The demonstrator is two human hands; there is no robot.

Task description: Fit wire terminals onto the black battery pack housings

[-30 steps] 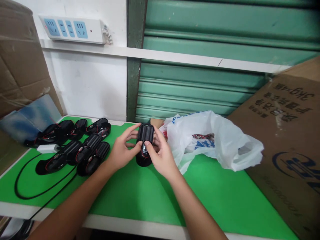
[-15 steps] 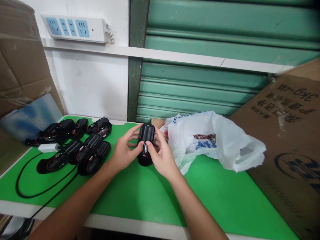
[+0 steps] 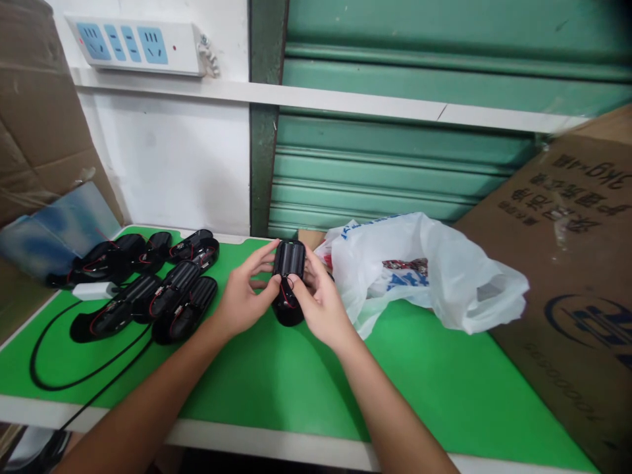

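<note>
A black plastic device [image 3: 289, 258] with ribbed compartments and a thin red wire is held upright above the green tabletop. My left hand [image 3: 249, 289] grips its left side, thumb near the middle of the face. On the right side my right hand [image 3: 320, 296] holds the same device, its thumb close to the other thumb. The undersides of the fingers are partly hidden behind it. Several similar black devices [image 3: 185, 309] with red wires lie at the left of the table.
A white plastic bag [image 3: 444, 283] with small items inside lies right of my hands. A large cardboard box [image 3: 557, 276] leans at the right. A white adapter [image 3: 93, 291] and black cable [image 3: 34, 349] lie left on the green table [image 3: 266, 401].
My thumbs have shifted slightly on the device, and the small shiny dark part between them no longer shows clearly. The camera view has moved a little.
</note>
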